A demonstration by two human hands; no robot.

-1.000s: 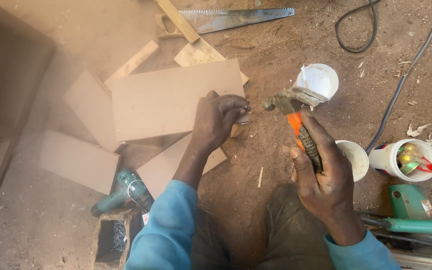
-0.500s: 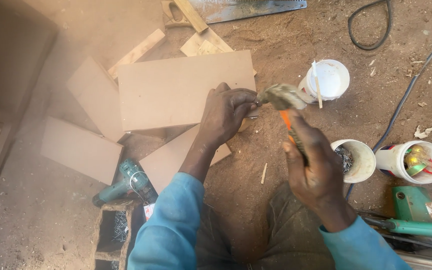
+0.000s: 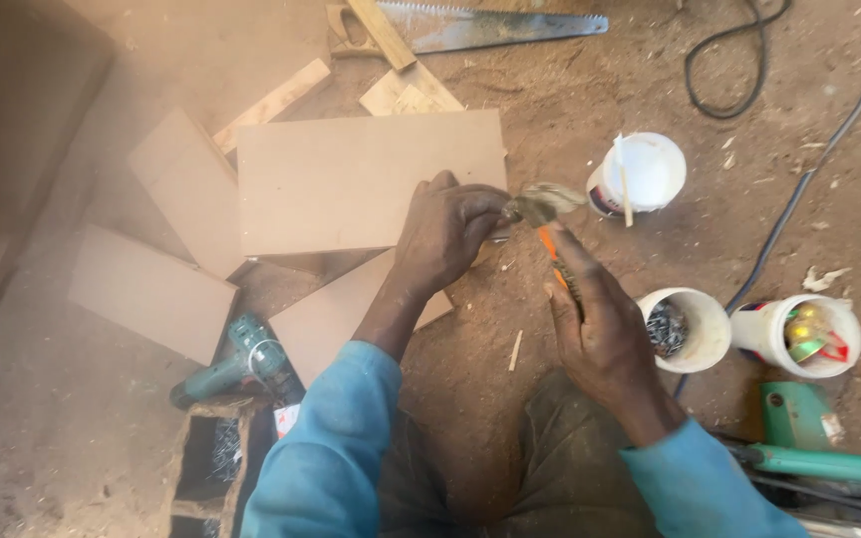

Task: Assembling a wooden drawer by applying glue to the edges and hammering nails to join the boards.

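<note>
Now my right hand is wrapped around the orange-and-black handle of the hammer, whose blurred metal head sits just above the near right corner of the board. My left hand rests on that same corner with its fingers curled tight, pinching something too small for me to make out, right against the hammer head. The board lies flat on the dirt floor, overlapping other cut panels. To the right of the hammer stands a white tub with a stick across it. Near my right wrist sits a cup of nails, and beside it a second cup of small coloured bits. A green drill lies by my left elbow, and a saw at the top.
</note>
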